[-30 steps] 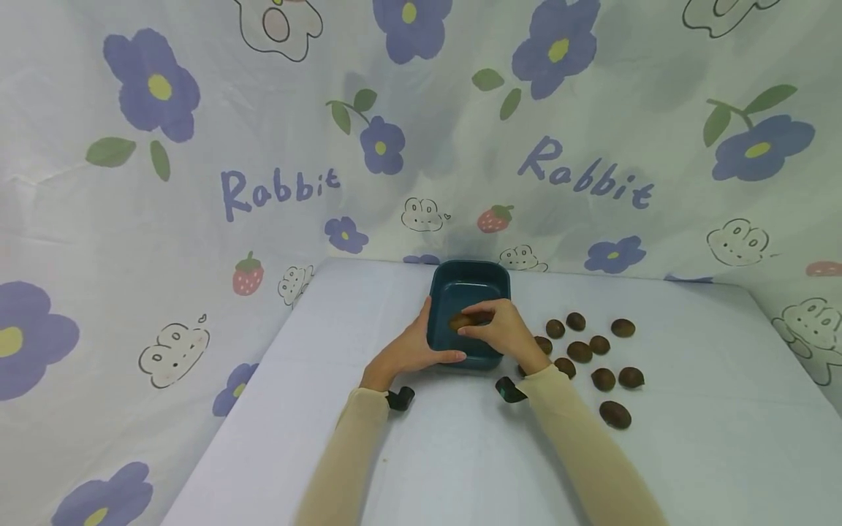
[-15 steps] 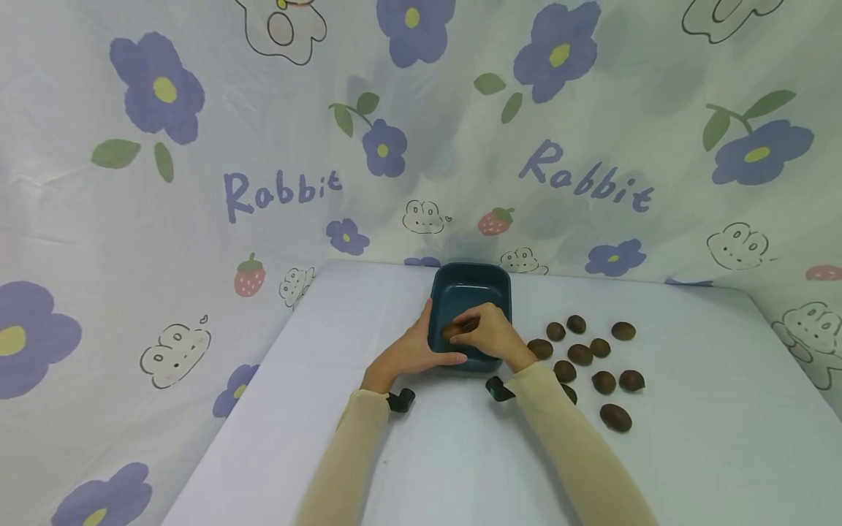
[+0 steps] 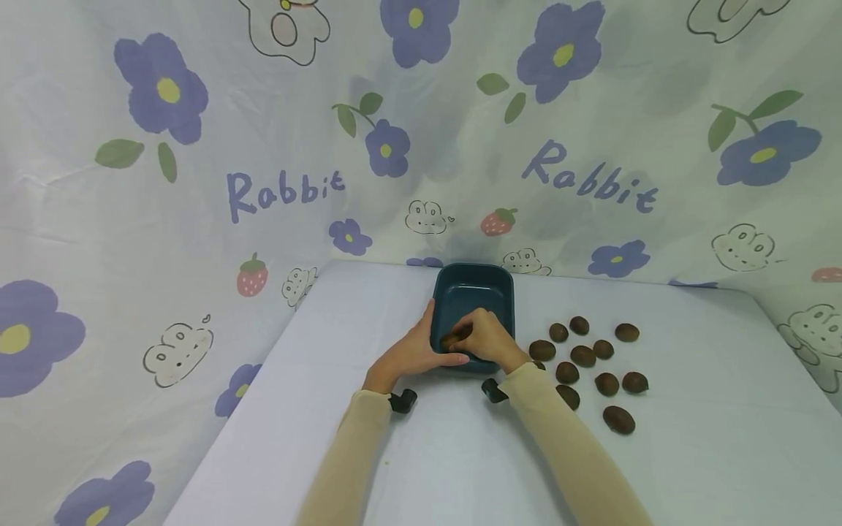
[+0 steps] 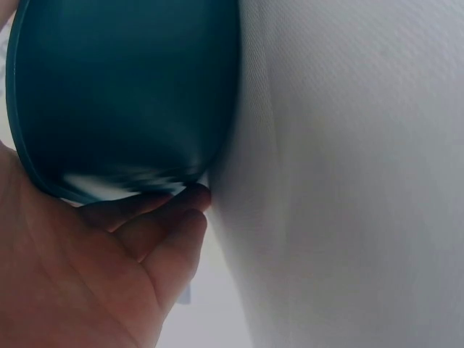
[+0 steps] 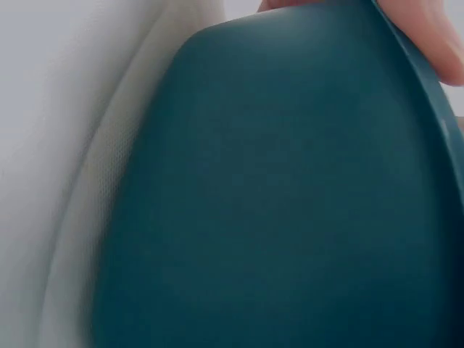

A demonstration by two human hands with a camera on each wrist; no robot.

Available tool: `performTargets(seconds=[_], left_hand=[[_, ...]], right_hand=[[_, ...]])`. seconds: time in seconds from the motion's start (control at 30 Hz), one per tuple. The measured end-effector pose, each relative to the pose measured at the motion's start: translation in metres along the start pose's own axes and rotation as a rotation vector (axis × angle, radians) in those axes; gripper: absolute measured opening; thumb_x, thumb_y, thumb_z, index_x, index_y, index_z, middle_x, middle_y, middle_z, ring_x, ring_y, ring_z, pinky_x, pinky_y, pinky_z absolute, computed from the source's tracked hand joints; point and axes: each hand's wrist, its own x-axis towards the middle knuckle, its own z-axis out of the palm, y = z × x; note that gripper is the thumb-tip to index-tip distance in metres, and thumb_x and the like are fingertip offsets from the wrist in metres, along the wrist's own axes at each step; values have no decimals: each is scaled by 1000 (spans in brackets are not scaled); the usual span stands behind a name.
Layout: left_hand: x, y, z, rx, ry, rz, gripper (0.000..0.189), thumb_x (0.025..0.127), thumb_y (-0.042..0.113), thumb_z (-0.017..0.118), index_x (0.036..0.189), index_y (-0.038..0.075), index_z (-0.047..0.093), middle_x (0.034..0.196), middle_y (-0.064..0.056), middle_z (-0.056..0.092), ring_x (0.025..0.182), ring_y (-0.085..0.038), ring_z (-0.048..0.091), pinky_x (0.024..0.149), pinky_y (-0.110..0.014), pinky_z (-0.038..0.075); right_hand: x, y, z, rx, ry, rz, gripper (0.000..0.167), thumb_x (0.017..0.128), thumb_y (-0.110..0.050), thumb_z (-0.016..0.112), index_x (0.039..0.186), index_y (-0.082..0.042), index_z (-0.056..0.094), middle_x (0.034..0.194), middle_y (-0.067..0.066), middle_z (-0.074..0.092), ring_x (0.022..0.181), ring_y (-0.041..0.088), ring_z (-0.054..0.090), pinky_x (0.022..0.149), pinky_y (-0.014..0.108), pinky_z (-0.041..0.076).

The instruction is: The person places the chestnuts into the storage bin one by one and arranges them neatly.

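A deep teal rectangular dish [image 3: 476, 296] stands near the back of the white table. My left hand [image 3: 411, 352] grips its near left corner, fingers along the left wall and thumb across the front; the left wrist view shows the curled fingers against the wall of the dish [image 4: 130, 80]. Inside the dish, low at the left, my right hand [image 3: 490, 337] pinches a brown chestnut [image 3: 449, 341], partly hidden by the fingers. The right wrist view is filled by the outer wall of the dish [image 5: 275, 174]; the right hand's fingers are out of sight there.
Several chestnuts [image 3: 582, 356] lie loose to the right of the dish, one partly hidden by the right sleeve. A largest-looking chestnut [image 3: 619, 420] lies nearest the front. A printed cloth [image 3: 296, 131] hangs behind and left of the white table [image 3: 263, 453].
The right hand has moved left and toward the near end inside the dish, carrying the chestnut. Its sleeve has uncovered more chestnuts on the table. The left hand keeps its grip.
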Motion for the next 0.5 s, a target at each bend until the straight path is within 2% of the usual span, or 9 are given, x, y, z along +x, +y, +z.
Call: performTargets(seconds=[0.27, 0.5], left_hand=[[-1, 1, 0, 8, 6, 3, 145, 70, 79, 79, 164, 28, -19, 176, 1, -6, 163, -26, 11, 129, -55, 24], [1, -1, 0, 9, 10, 21, 143, 72, 77, 79, 164, 30, -20, 176, 2, -6, 163, -24, 11, 129, -54, 25]], right_hand=[[2, -1, 5, -13, -5, 18, 18, 81, -10, 87, 98, -4, 83, 98, 9, 81, 89, 19, 74, 78, 37, 63], [3, -1, 8, -32, -13, 39, 18, 82, -12, 88, 98, -6, 84, 101, 8, 81, 98, 23, 74, 83, 40, 63]])
